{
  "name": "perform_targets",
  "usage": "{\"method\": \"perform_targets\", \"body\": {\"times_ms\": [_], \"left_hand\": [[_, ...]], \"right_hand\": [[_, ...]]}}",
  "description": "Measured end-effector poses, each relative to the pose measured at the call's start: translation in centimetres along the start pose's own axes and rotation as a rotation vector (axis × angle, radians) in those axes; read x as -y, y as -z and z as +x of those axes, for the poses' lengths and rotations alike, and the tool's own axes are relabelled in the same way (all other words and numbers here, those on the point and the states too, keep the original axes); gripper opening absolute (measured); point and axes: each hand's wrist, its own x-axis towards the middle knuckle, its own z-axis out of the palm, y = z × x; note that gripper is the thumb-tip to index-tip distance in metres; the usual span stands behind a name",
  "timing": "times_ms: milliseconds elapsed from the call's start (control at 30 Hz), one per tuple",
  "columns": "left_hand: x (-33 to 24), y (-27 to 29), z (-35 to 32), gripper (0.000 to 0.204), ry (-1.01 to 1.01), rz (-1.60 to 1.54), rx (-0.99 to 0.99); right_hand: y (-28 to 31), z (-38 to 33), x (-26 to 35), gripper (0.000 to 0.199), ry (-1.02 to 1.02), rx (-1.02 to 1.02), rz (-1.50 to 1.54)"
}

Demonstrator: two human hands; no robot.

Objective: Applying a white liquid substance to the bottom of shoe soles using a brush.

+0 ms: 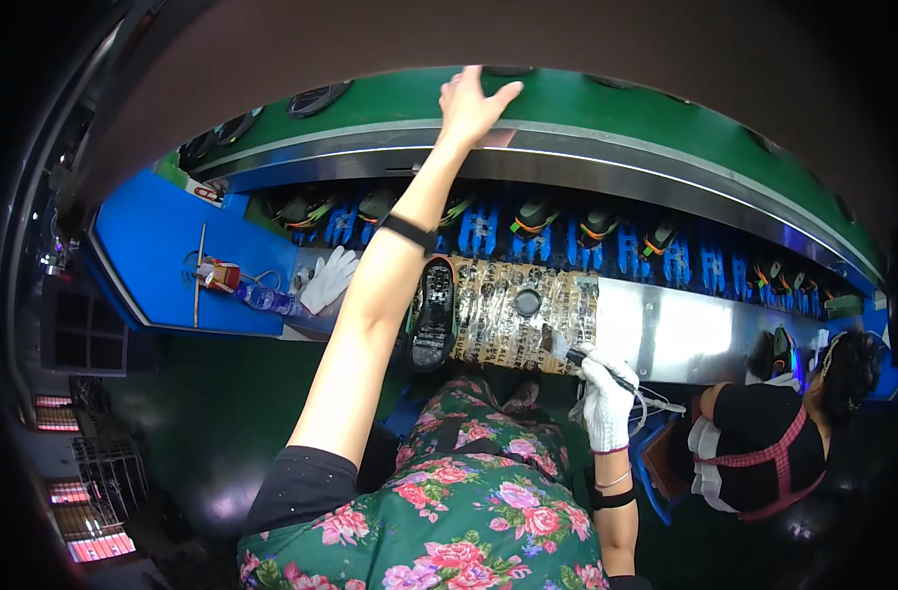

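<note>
A black shoe sole (434, 315) lies tread-up on the taped, paper-covered work pad (527, 313) in front of you, at its left end, under your outstretched left forearm. Your gloved right hand (606, 398) is closed around a small brush (570, 356), its bristle end resting at the pad's near edge, just right of the sole. Your bare left hand (473, 103) is stretched far up over the green conveyor belt (606, 108), fingers spread and gripping nothing. With your arm passing so close above the sole, it could nudge the sole off the pad. The sole looks ridged and rubbery. Beyond the pad, shoes (535, 214) sit on blue holders. A white glove (328, 278) lies on the blue table (154, 246).
</note>
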Motion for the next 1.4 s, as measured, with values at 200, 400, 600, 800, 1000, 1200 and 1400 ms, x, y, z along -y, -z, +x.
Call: {"method": "perform_targets", "body": {"times_ms": [200, 400, 600, 800, 1000, 1200, 1400], "left_hand": [[1.6, -0.5, 1.9, 0.033, -0.021, -0.055, -0.076], [1.0, 8.9, -8.1, 0.033, 0.037, -0.910, -0.232], [0.0, 13.9, -15.3, 0.035, 0.387, -0.909, -0.276], [0.0, 6.9, -21.0, 0.027, 0.942, -1.000, 0.361], [-3.1, 0.2, -28.5, 0.043, 1.109, -1.239, 0.757], [-6.5, 0.6, -35.7, 0.110, 1.216, -1.577, 1.069], [-9.4, 0.3, -33.8, 0.126, 1.250, -1.794, 1.039]], "right_hand": [[0.6, -0.5, -0.3, 0.020, 0.043, -0.038, 0.021], [4.1, -1.0, 0.2, 0.024, 0.108, -0.136, 0.001], [3.7, -2.1, 6.1, 0.025, 0.274, -0.141, 0.060], [-1.6, -2.9, 8.4, 0.019, 0.449, 0.072, -0.143], [-4.4, -1.8, 9.7, 0.021, 0.363, 0.142, -0.327], [-3.1, -1.3, 9.9, 0.022, 0.495, 0.168, -0.441], [-3.3, -1.8, 10.7, 0.016, 0.618, 0.141, -0.626]]}}
